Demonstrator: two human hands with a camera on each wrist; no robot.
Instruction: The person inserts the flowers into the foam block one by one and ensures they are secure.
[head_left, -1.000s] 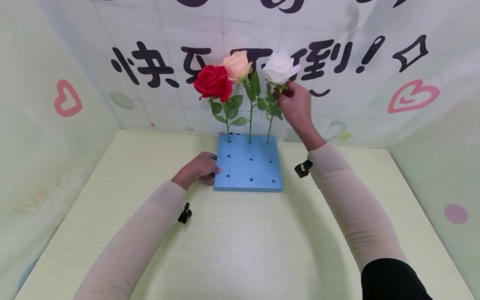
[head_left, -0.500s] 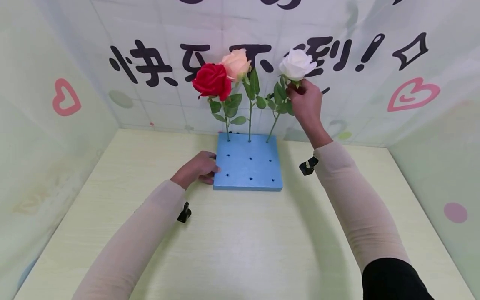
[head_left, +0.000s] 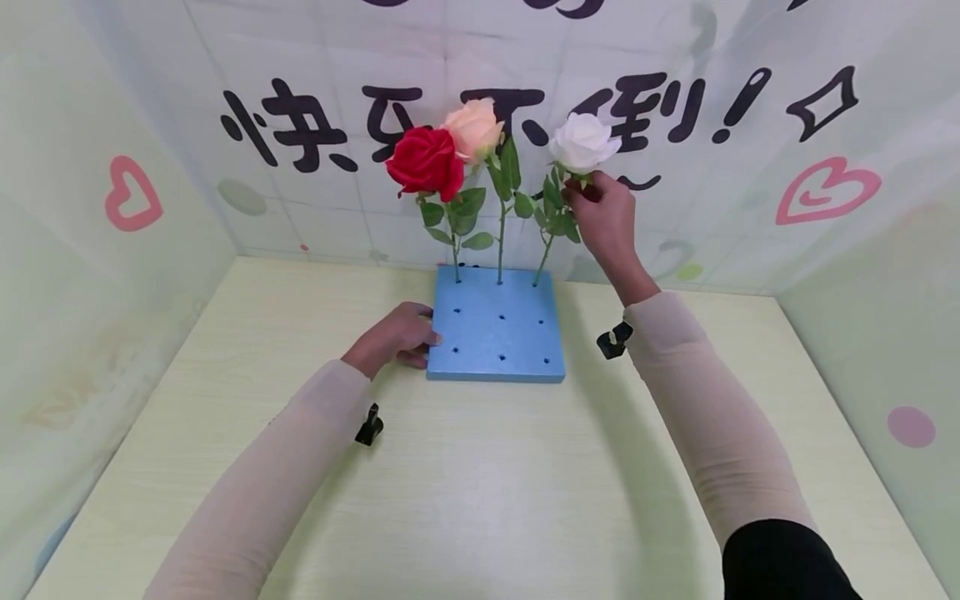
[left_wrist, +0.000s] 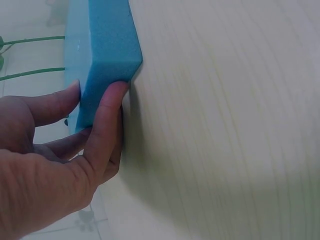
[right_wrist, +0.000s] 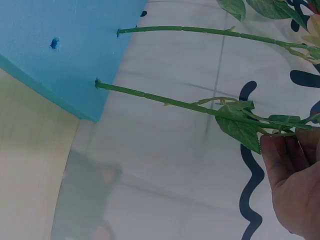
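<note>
A white artificial rose [head_left: 584, 143] leans to the right, its stem [right_wrist: 150, 95] standing in the back right hole of a blue foam board [head_left: 495, 333]. My right hand [head_left: 603, 212] pinches that stem just under the bloom, close by its green leaves [right_wrist: 237, 127]. At the board's left edge my left hand [head_left: 397, 335] grips it, with the thumb [left_wrist: 57, 104] on the top face and the fingers [left_wrist: 104, 132] along the side. A red rose [head_left: 426, 163] and a peach rose [head_left: 474, 130] stand in the other two back holes, the peach one partly behind the red.
Two further rows of holes run across the board in front of the flowers. The board lies on a pale wooden table [head_left: 480, 483] near its back edge. A white printed backdrop [head_left: 300, 217] rises right behind, with side walls left and right.
The right hand tilted the white rose to the right, then brought it slightly back left and lower. The left hand and the board have stayed in place.
</note>
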